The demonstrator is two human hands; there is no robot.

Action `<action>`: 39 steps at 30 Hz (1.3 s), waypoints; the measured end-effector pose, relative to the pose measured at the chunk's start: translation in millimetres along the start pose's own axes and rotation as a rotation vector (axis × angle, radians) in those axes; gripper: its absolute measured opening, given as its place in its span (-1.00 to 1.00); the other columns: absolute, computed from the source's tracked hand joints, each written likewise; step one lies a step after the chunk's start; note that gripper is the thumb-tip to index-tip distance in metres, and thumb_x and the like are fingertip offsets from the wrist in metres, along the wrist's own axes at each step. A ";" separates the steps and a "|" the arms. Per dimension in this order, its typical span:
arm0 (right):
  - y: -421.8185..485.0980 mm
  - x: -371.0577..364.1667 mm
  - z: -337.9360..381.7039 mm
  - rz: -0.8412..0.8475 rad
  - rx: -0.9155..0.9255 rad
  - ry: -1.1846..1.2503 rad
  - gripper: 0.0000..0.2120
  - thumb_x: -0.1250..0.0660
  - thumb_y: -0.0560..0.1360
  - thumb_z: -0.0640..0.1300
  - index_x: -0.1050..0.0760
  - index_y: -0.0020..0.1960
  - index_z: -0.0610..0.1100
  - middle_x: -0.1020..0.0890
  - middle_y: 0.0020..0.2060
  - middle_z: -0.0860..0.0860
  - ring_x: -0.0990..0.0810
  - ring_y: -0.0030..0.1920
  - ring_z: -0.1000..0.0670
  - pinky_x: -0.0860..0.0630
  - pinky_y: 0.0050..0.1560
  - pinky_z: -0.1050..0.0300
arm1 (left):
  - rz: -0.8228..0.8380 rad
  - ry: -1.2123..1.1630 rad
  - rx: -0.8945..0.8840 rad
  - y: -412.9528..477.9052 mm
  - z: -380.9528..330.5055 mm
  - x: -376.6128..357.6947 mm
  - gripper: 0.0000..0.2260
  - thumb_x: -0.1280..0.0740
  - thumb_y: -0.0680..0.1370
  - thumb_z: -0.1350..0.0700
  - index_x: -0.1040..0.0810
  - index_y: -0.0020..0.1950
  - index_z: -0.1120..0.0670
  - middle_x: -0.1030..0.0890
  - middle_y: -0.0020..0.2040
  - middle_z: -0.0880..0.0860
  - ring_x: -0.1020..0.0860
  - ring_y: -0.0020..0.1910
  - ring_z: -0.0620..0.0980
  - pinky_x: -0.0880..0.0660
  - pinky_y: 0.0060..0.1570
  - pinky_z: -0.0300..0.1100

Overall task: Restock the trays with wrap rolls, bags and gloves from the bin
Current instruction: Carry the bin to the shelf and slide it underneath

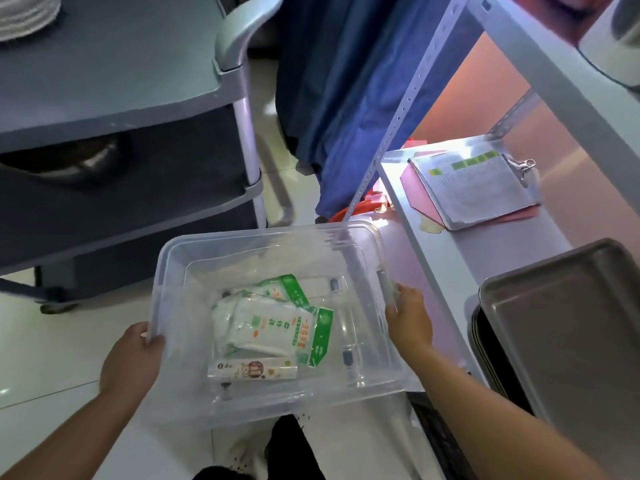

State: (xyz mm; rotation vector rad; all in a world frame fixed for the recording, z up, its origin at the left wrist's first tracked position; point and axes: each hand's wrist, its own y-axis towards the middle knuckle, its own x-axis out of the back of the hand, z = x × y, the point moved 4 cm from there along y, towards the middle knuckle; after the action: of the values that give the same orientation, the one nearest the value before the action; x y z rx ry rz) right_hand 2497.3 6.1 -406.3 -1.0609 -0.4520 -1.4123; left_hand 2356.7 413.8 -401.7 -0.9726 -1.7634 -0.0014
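A clear plastic bin (194,258) is held above the tiled floor in front of me. My left hand (130,362) grips its left rim, thumb over the edge. Its right rim is gripped by my right hand (408,315). Inside the bin lie white-and-green packets (273,323), overlapping each other, and a narrow white box (252,368) in front of them. A steel tray (568,327) sits on the lower shelf at the right, with more trays stacked beneath it.
A grey service cart (114,109) stands at the left with plates on top. A metal shelf rack (446,237) at the right holds a clipboard with papers (474,188). Blue cloth (346,98) hangs behind. My legs are below the bin.
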 end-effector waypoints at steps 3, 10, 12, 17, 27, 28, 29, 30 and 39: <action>41.1 -18.2 -15.2 -0.066 -0.028 -0.095 -0.79 -0.17 0.53 -0.26 -0.37 0.14 -0.11 -0.39 -0.05 -0.03 -0.42 -0.28 -0.07 -0.27 -0.36 0.14 | 0.025 0.016 0.004 28.9 -11.5 -44.8 -0.70 -0.23 0.52 0.20 -0.44 0.24 0.23 -0.60 0.06 0.27 -0.51 -0.14 0.21 -0.35 -0.17 -0.05; 101.8 -53.9 -47.1 -0.207 -0.012 -0.399 -0.73 -0.23 0.49 -0.35 -0.41 0.18 -0.23 -0.51 0.00 -0.19 -0.52 -0.14 -0.21 -0.41 -0.19 -0.01 | 0.113 -0.015 0.033 86.8 -34.7 -133.9 -0.75 -0.21 0.53 0.18 -0.48 0.19 0.14 -0.58 -0.03 0.17 -0.46 -0.19 0.17 -0.34 -0.21 -0.06; 114.1 -60.1 -56.3 -0.234 -0.033 -0.440 -0.62 -0.24 0.47 -0.39 -0.37 0.27 -0.25 -0.52 0.05 -0.20 -0.54 -0.04 -0.21 -0.45 -0.10 -0.05 | 0.140 -0.050 0.023 97.6 -41.1 -152.1 -0.81 -0.22 0.51 0.20 -0.49 0.11 0.08 -0.58 -0.07 0.13 -0.48 -0.23 0.17 -0.35 -0.24 -0.06; 130.4 -67.5 -74.7 -0.296 -0.102 -0.471 -0.38 -0.28 0.37 -0.48 -0.26 0.40 -0.26 -0.50 0.21 -0.24 -0.51 0.15 -0.23 -0.44 0.14 -0.08 | 0.219 -0.147 -0.013 109.5 -54.0 -188.0 -0.87 -0.24 0.50 0.20 -0.48 -0.08 -0.03 -0.59 -0.19 0.08 -0.55 -0.27 0.20 -0.48 -0.15 0.05; 117.9 -89.0 -71.2 -0.254 -0.087 -0.642 -0.39 -0.34 0.42 -0.34 -0.22 0.43 -0.24 -0.34 0.38 -0.27 -0.27 0.39 -0.25 -0.19 0.39 -0.10 | 0.269 -0.068 -0.076 114.9 -62.9 -218.0 -0.82 -0.27 0.51 0.16 -0.46 0.11 0.09 -0.56 -0.19 0.03 -0.53 -0.26 0.15 -0.32 -0.34 -0.10; 107.8 -98.1 -66.1 -0.223 -0.062 -0.651 -0.40 -0.34 0.43 -0.32 -0.23 0.43 -0.22 -0.30 0.41 -0.26 -0.23 0.42 -0.24 -0.10 0.43 -0.08 | 0.278 -0.078 -0.074 114.0 -64.0 -217.5 -0.83 -0.27 0.51 0.16 -0.46 0.10 0.09 -0.55 -0.20 0.02 -0.53 -0.26 0.14 -0.34 -0.34 -0.11; 96.6 -107.1 -60.3 -0.211 -0.039 -0.638 -0.44 -0.33 0.45 -0.29 -0.25 0.42 -0.19 -0.31 0.41 -0.24 -0.23 0.42 -0.24 -0.05 0.43 -0.08 | 0.288 -0.086 -0.075 112.4 -65.5 -217.4 -0.84 -0.29 0.51 0.16 -0.45 0.09 0.09 -0.56 -0.19 0.03 -0.54 -0.26 0.14 -0.37 -0.33 -0.10; 84.5 -115.3 -53.3 -0.216 -0.017 -0.600 -0.49 -0.30 0.47 -0.27 -0.29 0.40 -0.17 -0.34 0.39 -0.22 -0.27 0.41 -0.23 -0.07 0.41 -0.09 | 0.303 -0.088 -0.078 110.1 -67.2 -217.5 -0.85 -0.30 0.51 0.16 -0.44 0.07 0.08 -0.57 -0.19 0.04 -0.55 -0.27 0.15 -0.40 -0.32 -0.09; -15.1 -161.4 -5.9 -0.250 0.022 -0.366 -0.61 -0.50 0.28 -0.20 -0.55 0.09 -0.12 -0.63 0.03 -0.08 -0.57 0.02 -0.14 -0.47 0.06 -0.03 | 0.580 -0.157 -0.072 64.4 -101.4 -238.7 -0.92 -0.30 0.52 0.13 -0.40 -0.07 0.06 -0.59 -0.20 0.03 -0.62 -0.25 0.09 -0.58 -0.11 0.06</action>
State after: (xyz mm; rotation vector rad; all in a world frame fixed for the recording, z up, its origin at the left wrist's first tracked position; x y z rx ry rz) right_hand 2453.3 95.9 -534.0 -1.2835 -0.8889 -1.4269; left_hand 2498.6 268.4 -575.2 -1.5415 -1.5682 0.3910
